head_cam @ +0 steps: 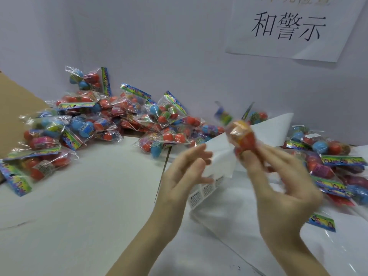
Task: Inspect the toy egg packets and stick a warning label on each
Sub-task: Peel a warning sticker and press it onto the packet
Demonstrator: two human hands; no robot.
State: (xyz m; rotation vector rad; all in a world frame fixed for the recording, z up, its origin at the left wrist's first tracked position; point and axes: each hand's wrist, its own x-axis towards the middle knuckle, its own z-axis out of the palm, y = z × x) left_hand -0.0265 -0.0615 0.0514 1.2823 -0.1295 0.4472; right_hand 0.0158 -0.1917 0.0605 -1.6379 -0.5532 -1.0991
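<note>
My right hand (278,176) holds up a clear packet of red and orange toy eggs (242,136), blurred by motion, its fingers curled behind it. Just to the left, my left hand (187,172) hovers with fingers loosely spread, holding nothing. Under both hands lies a white sheet of warning labels (201,194), its far end curled up. A large pile of egg packets (95,120) covers the table at the left and back. More packets (334,162) lie at the right.
A brown cardboard flap (18,108) stands at the far left. On the grey wall hangs a white paper sign (288,28) with printed characters. The white table top (79,206) stretches in front of the left pile.
</note>
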